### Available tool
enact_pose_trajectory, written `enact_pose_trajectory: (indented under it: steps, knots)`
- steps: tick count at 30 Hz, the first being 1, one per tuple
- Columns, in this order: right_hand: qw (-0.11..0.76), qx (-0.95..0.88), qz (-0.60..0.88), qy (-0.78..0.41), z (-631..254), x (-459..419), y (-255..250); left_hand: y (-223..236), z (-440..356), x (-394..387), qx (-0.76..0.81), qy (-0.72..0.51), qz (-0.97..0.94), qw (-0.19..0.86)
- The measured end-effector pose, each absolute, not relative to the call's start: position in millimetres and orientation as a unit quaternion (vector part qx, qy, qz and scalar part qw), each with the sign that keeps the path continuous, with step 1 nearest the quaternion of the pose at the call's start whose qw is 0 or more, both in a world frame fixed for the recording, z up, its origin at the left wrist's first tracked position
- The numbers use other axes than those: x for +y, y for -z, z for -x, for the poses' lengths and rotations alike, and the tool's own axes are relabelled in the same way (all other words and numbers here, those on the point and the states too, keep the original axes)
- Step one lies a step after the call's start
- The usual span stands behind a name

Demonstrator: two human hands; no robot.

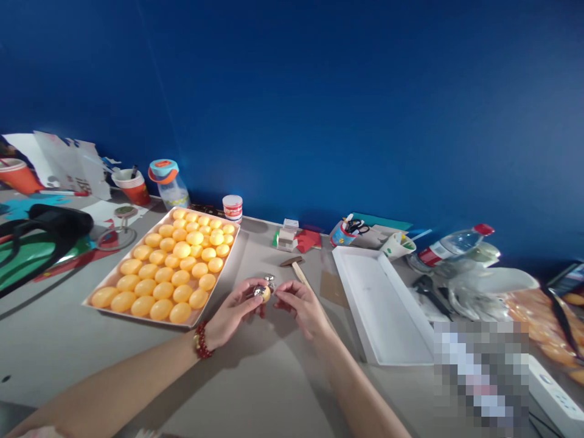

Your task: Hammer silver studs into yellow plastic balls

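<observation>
Left hand (237,310): fingers clamped on a partly silver, orange-yellow ball (265,294), above the table (255,389) | Right hand (298,304): fingertips bunched just beside it, whether gripping anything could not be told | Surroundings: ball-filled tray (197,316) lay left, white tray (387,310) right, hammer (298,271) beyond

Light is gleaming off the orange balls (181,250), while soft shadows are spreading across the grey table (255,389)! Blocky pixelation is masking a lower-right patch.
</observation>
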State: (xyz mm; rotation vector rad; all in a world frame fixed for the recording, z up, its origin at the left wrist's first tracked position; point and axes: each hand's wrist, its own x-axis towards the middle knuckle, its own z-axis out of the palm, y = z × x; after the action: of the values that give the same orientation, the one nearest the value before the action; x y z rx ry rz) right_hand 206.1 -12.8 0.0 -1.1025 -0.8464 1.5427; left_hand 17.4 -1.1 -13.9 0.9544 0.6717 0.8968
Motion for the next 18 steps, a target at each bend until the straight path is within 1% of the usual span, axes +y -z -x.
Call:
enact_pose_trajectory:
  steps: [7,11,14,18]
  knots:
    - [0.524,-0.405,0.494,-0.563,-205.7,-9.9,2.5,6.0,-18.4,-2.0,0.299,-0.422,-0.472,0.714]
    - [0.552,-0.402,0.484,-0.547,-202.5,-10.4,4.1,0.6,-19.0,-2.5,0.316,-0.413,-0.483,0.705]
    - [0.543,-0.397,0.475,-0.568,-201.0,-11.1,5.2,2.4,-18.5,-1.7,0.308,-0.424,-0.494,0.693]
    - [0.519,-0.353,0.447,-0.637,-200.7,-12.9,2.0,9.2,-17.1,0.3,0.315,-0.425,-0.511,0.678]
